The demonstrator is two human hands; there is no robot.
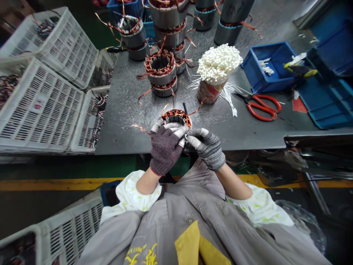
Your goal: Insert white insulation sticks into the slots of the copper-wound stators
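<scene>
A motor stator (177,114) with copper windings sits near the table's front edge, loose copper wire ends sticking out from it. My left hand (166,147), in a dark purplish knit glove with whitish fingertips, is closed on the stator's near left rim. Close by at its near right side, my right hand (208,147), in a grey striped glove, has thumb and fingers pinched together. A small pale bit shows between the two hands' fingertips, too small to name. A dark strip (185,108) stands up from the back of the windings. Fingers hide the stator's near side.
Stacked stators (162,71) stand behind, with more at the back. A can (209,92) holds a bundle of white cable ties (220,60). Red-handled scissors (264,106) lie to the right, near a blue bin (267,82). White plastic crates (46,106) fill the left.
</scene>
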